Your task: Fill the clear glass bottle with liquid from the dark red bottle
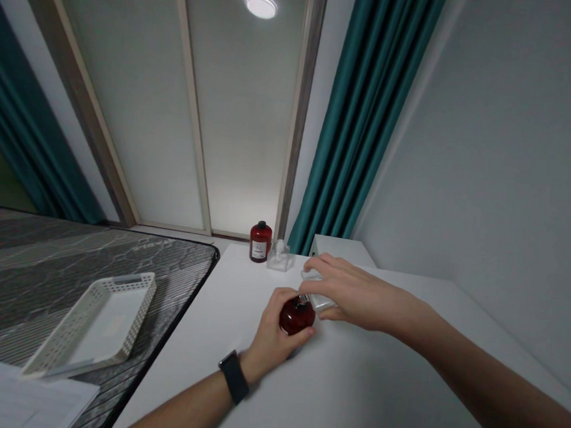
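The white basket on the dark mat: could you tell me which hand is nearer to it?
Left. The left hand, holding a small red bottle, is right of the white basket; the right hand is farther right.

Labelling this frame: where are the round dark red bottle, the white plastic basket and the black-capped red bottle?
Round dark red bottle (297,314), head view, belly.
White plastic basket (137,318), head view, right wall.
Black-capped red bottle (260,245), head view, label.

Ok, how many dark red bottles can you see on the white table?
2. One red bottle with a black cap stands at the far end by the window. The other red bottle is in the left hand. More may be hidden behind the right hand.
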### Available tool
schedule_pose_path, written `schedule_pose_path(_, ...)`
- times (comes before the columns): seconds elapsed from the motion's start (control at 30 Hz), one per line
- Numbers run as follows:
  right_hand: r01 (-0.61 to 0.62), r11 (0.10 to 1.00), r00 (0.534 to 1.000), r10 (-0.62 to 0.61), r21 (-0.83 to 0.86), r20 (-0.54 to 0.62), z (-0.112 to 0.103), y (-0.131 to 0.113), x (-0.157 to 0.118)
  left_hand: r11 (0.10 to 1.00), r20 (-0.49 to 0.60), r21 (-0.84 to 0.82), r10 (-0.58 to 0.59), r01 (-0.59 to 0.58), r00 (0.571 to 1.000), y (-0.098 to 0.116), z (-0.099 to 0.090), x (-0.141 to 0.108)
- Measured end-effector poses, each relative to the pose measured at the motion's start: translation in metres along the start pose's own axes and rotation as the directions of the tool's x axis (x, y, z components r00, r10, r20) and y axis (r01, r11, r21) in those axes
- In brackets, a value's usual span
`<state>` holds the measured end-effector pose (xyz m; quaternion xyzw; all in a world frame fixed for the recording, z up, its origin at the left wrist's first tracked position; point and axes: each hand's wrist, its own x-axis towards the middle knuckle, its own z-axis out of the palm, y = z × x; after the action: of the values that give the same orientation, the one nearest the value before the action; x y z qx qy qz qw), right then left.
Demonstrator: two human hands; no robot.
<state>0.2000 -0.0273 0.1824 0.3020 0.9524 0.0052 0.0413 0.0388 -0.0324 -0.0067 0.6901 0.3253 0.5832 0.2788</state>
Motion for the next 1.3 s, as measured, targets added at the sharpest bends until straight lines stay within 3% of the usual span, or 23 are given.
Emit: schedule_pose_path(1.3, 0.032, 0.995, 0.999, -0.034, -0.097, -0.025, 0.0006, -0.0010, -0.0004, 1.000, -0.013, -0.019, 0.007, -0.008, 1.000, 0.0005, 0.0009, 0.0009)
